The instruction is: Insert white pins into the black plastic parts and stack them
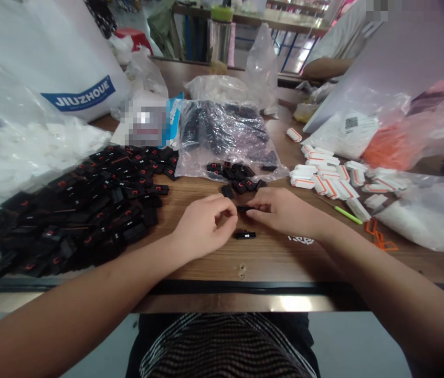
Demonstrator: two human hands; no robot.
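Observation:
Over the middle of the table my right hand pinches a small black plastic part between thumb and fingers. Just left of it, my left hand has its fingertips curled together; whatever may be between them is hidden. Below the hands a black part with two white dots lies on the wood. A few more black parts sit just beyond my fingers, in front of a clear plastic bag filled with dark pieces.
A large heap of black parts with red marks covers the left side. On the right are white parts with orange strips, a green-handled tool, orange frames and filled bags. A bottle stands behind. Another person's arm shows at the back right.

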